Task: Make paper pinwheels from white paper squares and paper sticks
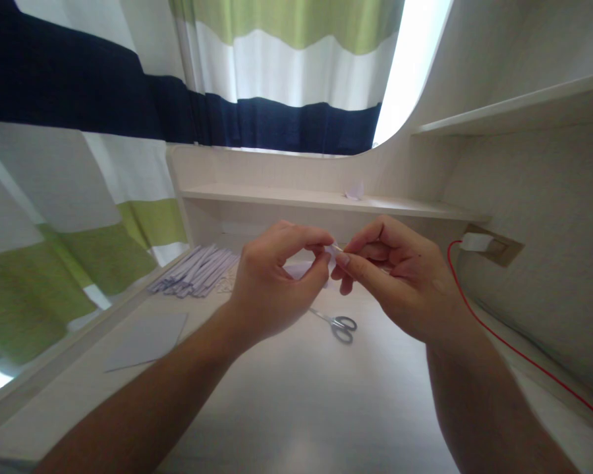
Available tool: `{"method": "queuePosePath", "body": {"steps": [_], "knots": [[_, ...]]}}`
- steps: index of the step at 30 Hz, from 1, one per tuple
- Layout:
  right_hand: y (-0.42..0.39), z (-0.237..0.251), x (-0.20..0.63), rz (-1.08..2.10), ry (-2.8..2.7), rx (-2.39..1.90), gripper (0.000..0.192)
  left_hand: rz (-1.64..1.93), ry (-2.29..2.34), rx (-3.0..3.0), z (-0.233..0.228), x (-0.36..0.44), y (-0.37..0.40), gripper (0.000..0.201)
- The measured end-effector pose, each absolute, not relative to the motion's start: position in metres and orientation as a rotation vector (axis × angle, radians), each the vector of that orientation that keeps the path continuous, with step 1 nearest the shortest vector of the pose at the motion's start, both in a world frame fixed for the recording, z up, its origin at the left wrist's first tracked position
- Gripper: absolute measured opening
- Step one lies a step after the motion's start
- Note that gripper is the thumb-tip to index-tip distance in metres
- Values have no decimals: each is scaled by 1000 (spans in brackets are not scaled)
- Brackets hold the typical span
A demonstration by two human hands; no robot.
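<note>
Paper piece (334,250), small, white, thin — its full outline hidden by your fingers. Location: raised above the pale, smooth-topped desk (296,408), between the fingertips of your two hands. Handling, as judged: very light, limp to slightly springy, easily creased or torn, a little slippery on the flat faces. Best hold: by opposite ends or edges, thumb against forefinger, with light pressure.

Left hand, bare (279,273): thumb and forefinger curve into a ring, tips closed on the paper's left side; you hold nothing else there that shows.

Right hand, bare (400,273): thumb laid along the near side, pinching the paper's right end against the forefinger; the other fingers curl loosely behind, partly hidden.

Nearby items: grey-handled metal scissors (334,321), lying on the desk below your hands, touched by neither; pile of narrow white paper strips (195,271), beyond your left forearm; flat white paper sheet (145,339), beside that forearm.
</note>
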State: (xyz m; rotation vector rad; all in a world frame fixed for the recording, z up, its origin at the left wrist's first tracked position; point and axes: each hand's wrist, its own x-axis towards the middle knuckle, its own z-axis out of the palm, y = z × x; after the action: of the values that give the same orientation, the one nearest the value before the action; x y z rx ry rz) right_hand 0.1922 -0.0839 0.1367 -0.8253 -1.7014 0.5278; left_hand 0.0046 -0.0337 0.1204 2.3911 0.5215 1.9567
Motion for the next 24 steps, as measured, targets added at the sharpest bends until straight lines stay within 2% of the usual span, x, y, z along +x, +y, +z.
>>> {"method": "queuePosePath", "body": {"steps": [11, 16, 21, 24], "knots": [[-85, 137, 191, 469, -1693, -877, 15, 1867, 509, 2341, 118, 5, -34, 18], [-82, 136, 192, 464, -1666, -875, 13, 1897, 518, 2307, 118, 2, -31, 28], [-79, 136, 191, 380, -1612, -881, 11, 1819, 529, 2231, 119, 1, -27, 15], [-82, 136, 190, 386, -1617, -904, 5, 1798, 555, 2190, 119, 2, -26, 14]]}}
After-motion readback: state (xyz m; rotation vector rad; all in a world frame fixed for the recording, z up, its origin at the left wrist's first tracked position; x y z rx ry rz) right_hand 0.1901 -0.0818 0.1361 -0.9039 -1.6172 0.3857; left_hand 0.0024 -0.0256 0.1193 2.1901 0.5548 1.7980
